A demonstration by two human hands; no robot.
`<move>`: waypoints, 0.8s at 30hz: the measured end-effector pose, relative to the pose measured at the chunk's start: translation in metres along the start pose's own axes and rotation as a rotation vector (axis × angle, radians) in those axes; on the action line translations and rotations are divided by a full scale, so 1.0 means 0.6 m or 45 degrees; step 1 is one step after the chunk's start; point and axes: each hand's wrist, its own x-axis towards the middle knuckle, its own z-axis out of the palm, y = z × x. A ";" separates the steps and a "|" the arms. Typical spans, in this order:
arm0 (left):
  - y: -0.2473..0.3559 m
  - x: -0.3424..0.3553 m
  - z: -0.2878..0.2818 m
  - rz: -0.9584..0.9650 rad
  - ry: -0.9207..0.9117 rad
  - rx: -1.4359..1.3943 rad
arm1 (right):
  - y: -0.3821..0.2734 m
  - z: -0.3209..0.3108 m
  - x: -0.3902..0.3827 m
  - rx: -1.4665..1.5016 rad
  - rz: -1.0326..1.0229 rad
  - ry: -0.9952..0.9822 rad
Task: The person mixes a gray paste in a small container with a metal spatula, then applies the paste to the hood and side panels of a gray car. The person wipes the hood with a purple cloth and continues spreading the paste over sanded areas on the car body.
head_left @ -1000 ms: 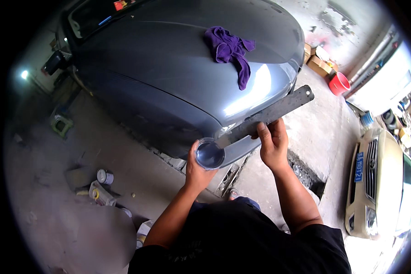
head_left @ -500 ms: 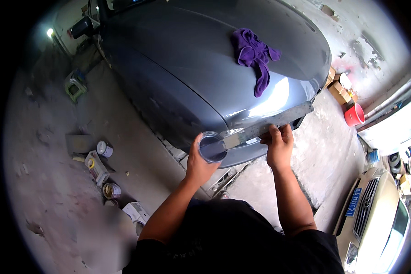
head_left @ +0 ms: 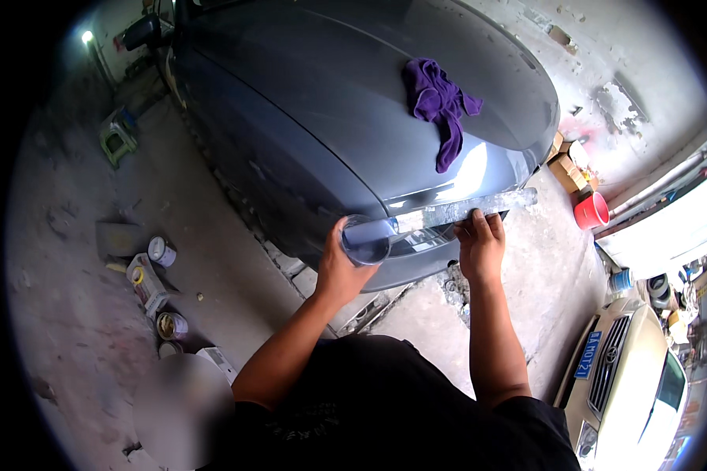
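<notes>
My left hand (head_left: 338,271) is wrapped round a clear cup (head_left: 361,250) of grey-blue liquid, held at the front corner of a dark grey car (head_left: 306,94). A long, flat metal strip (head_left: 440,213) lies almost level, its left end inside the cup, with a pale bluish streak there. My right hand (head_left: 481,251) pinches the strip from below, right of the cup, thumb on its face. Behind both hands a crumpled purple cloth (head_left: 436,102) rests on the bonnet.
Paint cans (head_left: 162,251) and a green stool (head_left: 118,137) are on the floor at left. At right are cardboard boxes (head_left: 567,171), a red bucket (head_left: 591,210), a blue can (head_left: 621,279) and a cream car front (head_left: 628,377). A wall (head_left: 620,71) runs behind.
The strip has swung flatter, its right end lower, and its face looks paler. The cup sits a little higher in view. The view has shifted, so the cloth appears further right.
</notes>
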 end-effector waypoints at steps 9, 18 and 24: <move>0.011 -0.005 0.010 -0.013 0.077 0.004 | 0.020 -0.025 0.031 0.110 0.122 -0.060; 0.015 -0.011 0.020 -0.042 0.122 0.019 | 0.030 -0.028 0.045 0.107 0.200 -0.017; 0.018 -0.013 0.019 -0.084 0.090 -0.039 | 0.028 -0.028 0.045 0.098 0.197 -0.030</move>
